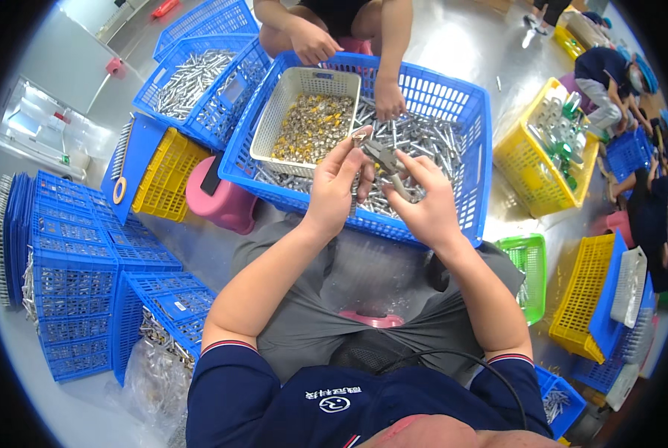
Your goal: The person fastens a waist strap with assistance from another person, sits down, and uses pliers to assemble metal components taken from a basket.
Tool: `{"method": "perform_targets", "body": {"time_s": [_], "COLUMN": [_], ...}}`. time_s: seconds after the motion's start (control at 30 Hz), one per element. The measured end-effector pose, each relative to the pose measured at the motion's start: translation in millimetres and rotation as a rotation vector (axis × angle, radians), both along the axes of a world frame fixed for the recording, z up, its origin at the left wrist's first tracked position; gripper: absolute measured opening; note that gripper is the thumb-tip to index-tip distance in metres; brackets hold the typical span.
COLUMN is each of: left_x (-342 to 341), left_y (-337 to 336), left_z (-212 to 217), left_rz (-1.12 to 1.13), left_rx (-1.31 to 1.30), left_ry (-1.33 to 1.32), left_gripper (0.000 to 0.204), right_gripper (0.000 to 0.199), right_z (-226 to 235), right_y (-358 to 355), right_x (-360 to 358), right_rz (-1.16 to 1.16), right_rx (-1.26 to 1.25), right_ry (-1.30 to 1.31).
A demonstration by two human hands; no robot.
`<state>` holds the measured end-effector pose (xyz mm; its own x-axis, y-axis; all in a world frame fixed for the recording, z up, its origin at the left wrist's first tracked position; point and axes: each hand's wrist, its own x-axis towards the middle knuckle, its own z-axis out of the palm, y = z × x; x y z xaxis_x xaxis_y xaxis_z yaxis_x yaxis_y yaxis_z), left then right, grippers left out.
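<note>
My right hand point(432, 205) is wrapped round the handles of a pair of pliers point(383, 155). The jaws of the pliers point up and left, to the fingertips of my left hand point(335, 187). Those fingers pinch a small metal piece point(361, 135), partly hidden by the fingers, and the jaws are close to it; whether they grip it I cannot tell. Both hands are above the near side of a large blue basket point(474, 175) filled with silvery metal rods point(442, 142). Inside it rests a white basket point(265, 153) of small yellow and metallic pieces point(311, 123).
Across the basket a person's hand point(390, 98) reaches into the rods. Blue crates point(72, 276) of metal parts are stacked at left, near a pink stool point(218, 198). On the right are a yellow basket point(532, 168), a green basket point(524, 261) and stacked yellow crates point(582, 291).
</note>
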<state>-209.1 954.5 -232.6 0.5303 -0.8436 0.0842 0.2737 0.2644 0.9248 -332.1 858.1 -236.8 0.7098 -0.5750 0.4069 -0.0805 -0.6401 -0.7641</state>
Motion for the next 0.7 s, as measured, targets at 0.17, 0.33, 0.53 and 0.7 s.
{"method": "perform_targets", "body": {"time_s": [0.17,0.33,0.53,0.7], "left_x": [-1.4,-0.9,-0.4,2.7], "left_y": [-0.3,-1.9,-3.5,-5.1], "left_z": [-4.5,-5.5,-6.1,-6.2], "left_rz": [-0.011,0.001,0.014,0.021], "left_rx": [-0.009,-0.012,-0.011,-0.006], "left_ry": [0.001,-0.048,-0.082,-0.044], "left_gripper": [0.037,0.038,0.038,0.030], "right_gripper": [0.047,0.044,0.035,0.025], "right_z": [0.6,0.8,2.8,7.3], "right_y": [3.1,1.6,7.1,5.4], "right_x": [0.4,0.3,0.8,2.2], "right_rz": [0.064,0.106,0.143,0.222], "right_rx": [0.075,0.223,0.468,0.731], "right_ry": [-0.005,-0.004,0.008,0.074]}}
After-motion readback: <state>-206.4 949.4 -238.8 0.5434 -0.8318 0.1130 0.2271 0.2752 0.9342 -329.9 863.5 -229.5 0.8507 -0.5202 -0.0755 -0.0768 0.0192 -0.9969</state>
